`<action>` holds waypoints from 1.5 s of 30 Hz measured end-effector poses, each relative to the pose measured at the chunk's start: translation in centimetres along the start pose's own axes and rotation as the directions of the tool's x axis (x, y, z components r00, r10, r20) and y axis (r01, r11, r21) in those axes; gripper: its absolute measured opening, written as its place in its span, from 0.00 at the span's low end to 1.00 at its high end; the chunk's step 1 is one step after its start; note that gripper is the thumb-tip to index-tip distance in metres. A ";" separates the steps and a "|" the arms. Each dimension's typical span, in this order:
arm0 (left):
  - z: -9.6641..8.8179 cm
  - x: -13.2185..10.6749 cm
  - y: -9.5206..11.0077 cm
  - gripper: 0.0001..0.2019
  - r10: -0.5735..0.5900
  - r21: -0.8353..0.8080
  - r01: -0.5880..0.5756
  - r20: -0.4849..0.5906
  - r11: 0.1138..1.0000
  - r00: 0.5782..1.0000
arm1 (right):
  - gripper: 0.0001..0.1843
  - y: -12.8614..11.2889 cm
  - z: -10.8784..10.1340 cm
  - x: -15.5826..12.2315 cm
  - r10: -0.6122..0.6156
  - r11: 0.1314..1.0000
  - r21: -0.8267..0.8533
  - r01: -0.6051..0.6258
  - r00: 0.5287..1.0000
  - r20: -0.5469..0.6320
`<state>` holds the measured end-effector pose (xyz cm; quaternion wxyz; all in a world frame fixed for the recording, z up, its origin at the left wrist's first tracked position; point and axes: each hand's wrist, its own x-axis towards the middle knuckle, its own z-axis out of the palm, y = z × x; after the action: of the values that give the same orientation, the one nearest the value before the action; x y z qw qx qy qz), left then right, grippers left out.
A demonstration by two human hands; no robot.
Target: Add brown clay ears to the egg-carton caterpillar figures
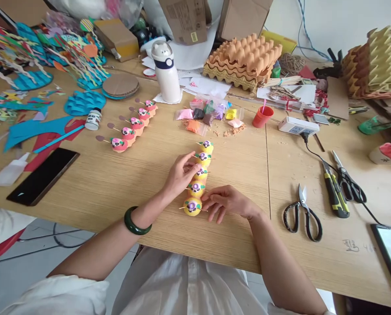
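Note:
A row of yellow egg-carton cups (198, 179) with purple clay flowers and toothpicks lies on the wooden table (116, 183) in front of me. My left hand (180, 175), with a green bangle on the wrist, pinches at a toothpick beside the middle cups. My right hand (226, 202) rests on the table against the nearest yellow cup, fingers loosely curled and touching its side. A similar red row of cups (133, 127) with sticks lies further left.
A black phone (43, 176) lies at the left. Scissors (303, 214), a utility knife (335, 194) and pliers (348, 181) lie at the right, near a power strip (298, 125). Clay bags (208, 111), a red cup (262, 116), a white bottle (166, 72) and egg trays (243, 57) stand behind.

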<state>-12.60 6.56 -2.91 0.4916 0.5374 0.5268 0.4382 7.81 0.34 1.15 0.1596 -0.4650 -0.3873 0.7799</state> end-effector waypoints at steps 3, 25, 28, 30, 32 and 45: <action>1.3 0.1 0.1 0.30 0.041 0.016 -0.042 0.029 0.999 0.999 | 0.09 -0.3 -1.1 -0.7 -0.011 0.998 -0.062 0.012 1.000 0.011; 4.4 13.1 1.1 0.14 0.104 -0.339 -0.151 -0.151 0.929 0.983 | 0.11 -1.2 -4.5 0.2 -0.357 0.892 -0.078 0.445 0.588 -0.726; 5.4 13.1 0.7 0.12 0.083 -0.396 -0.117 -0.101 0.911 0.991 | 0.11 -3.2 -6.1 0.3 -0.385 0.895 -0.149 0.420 0.559 -0.735; 5.6 13.1 0.3 0.12 0.068 -0.419 -0.093 -0.074 0.903 0.995 | 0.11 -4.8 -7.4 1.0 -0.410 0.893 -0.203 0.403 0.537 -0.737; 5.4 13.2 -0.1 0.13 0.059 -0.430 -0.072 -0.044 0.900 0.997 | 0.10 -6.7 -8.9 2.5 -0.438 0.887 -0.266 0.377 0.508 -0.742; 5.2 13.9 -0.8 0.08 0.055 -0.376 -0.042 0.022 0.926 0.998 | 0.11 -18.8 -12.2 14.9 -0.628 0.717 -0.697 -0.018 0.418 -0.656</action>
<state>-6.67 20.04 -5.00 0.5828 0.4533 0.4118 0.5341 8.36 27.19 3.10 0.3223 -0.7291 -0.5631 0.2177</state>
